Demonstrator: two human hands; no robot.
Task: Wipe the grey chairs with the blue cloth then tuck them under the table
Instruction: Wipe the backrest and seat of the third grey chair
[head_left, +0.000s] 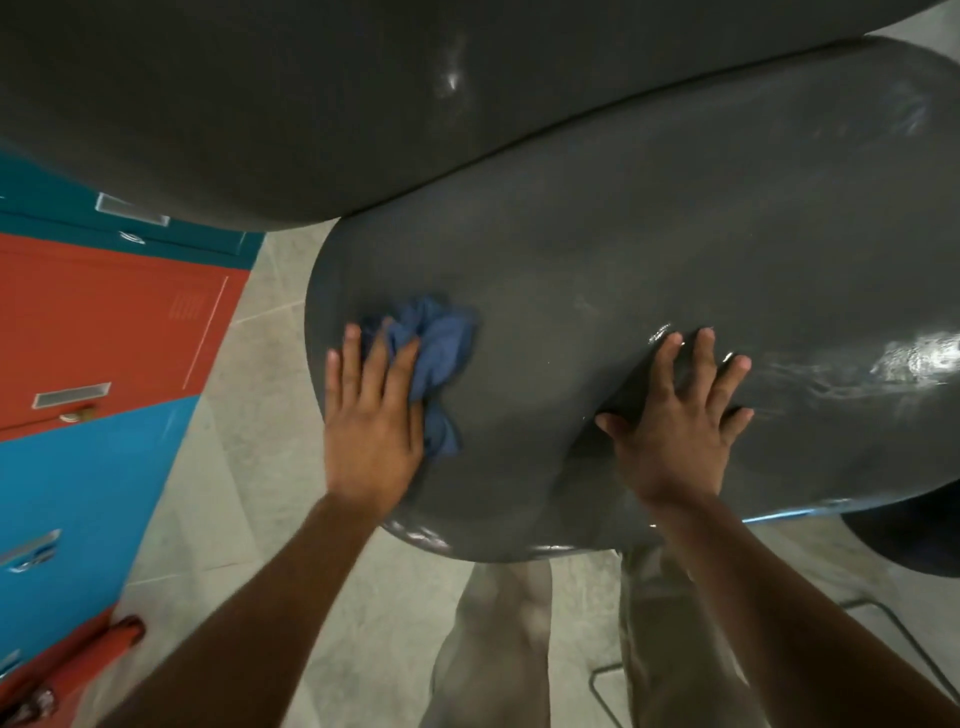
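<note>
A grey chair seat (597, 291) fills the middle of the head view, glossy and seen from above. Its grey backrest (311, 93) arches across the top. A crumpled blue cloth (434, 353) lies on the seat's left part. My left hand (371, 410) presses flat on the cloth, fingers straight, near the seat's left edge. On the seat's right half my right hand (680, 410) rests flat with fingers spread, holding nothing.
Lockers in teal (62, 202), red (104, 322) and blue (78, 499) line the left side. Pale tiled floor (249, 467) runs between lockers and chair. My legs (498, 649) stand below the seat. A dark metal chair frame (883, 639) shows at lower right.
</note>
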